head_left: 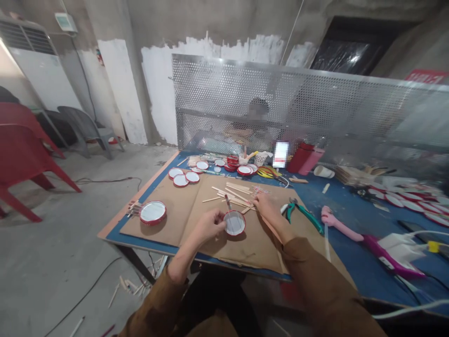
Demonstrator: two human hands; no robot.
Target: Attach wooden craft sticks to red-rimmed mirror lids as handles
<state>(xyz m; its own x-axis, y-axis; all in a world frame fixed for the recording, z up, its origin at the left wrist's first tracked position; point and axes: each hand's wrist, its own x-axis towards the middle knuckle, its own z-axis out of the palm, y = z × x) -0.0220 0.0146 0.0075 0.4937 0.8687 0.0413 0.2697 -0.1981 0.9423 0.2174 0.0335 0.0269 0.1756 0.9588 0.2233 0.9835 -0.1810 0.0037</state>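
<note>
My left hand [209, 225] grips the left edge of a small round red-rimmed disc [235, 223] with a pale face, over the cardboard. A thin brown stick [227, 201] juts up from the disc's top edge, and strips cross its face. My right hand [269, 209] is at the right end of a loose pile of flat wooden sticks [231, 193], beside small clear and red bits [260, 190]. Its fingers are pressed together; what they hold is hidden. At the left lies a thicker red-rimmed round piece [153, 213] with short sticks at its side.
Brown cardboard [206, 255] covers part of the blue table [317, 206]. Green-handled pliers [305, 215] lie right of my right hand. Several red-rimmed discs [180, 180] lie behind. Bottles [300, 157], a lit phone [280, 154] and a purple power strip [393, 257] with cables stand farther right.
</note>
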